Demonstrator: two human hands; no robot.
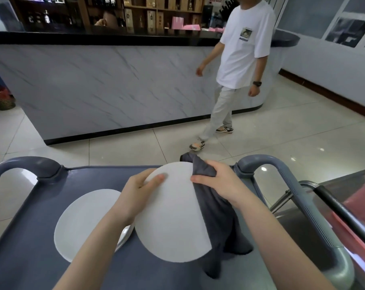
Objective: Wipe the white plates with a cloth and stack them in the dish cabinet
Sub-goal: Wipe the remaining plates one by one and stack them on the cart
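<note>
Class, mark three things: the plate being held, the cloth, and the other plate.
Held plate [171, 222], head view, middle of its white face.
Cloth [219, 227], head view, the hanging fold beside the held plate.
Other plate [83, 222], head view, middle of its bare face.

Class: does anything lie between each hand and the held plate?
Yes: the grey cloth lies between the right hand and the plate at its right edge. The left hand holds the plate directly.
</note>
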